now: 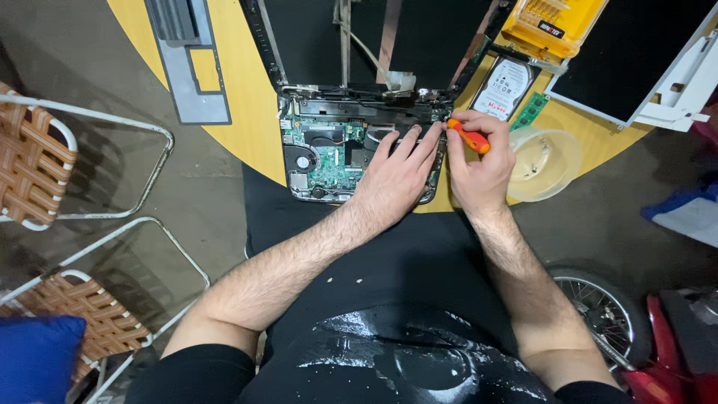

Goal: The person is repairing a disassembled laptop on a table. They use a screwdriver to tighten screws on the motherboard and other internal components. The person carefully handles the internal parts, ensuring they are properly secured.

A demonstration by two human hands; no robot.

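Left hand (393, 176) lay flat, fingers spread, bracing the fragile open laptop (351, 153); right hand (482, 168) fingers pinched the light orange screwdriver (470, 138).

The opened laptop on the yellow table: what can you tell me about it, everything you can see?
The opened laptop lies flat at the near edge of the round yellow table, its top cover off. A green circuit board, a small round fan and dark metal framing show inside. Its dark screen is folded back, away from the person. The left hand rests flat on its right half, fingers spread. The right hand holds a small orange screwdriver, tip at the laptop's far right corner.
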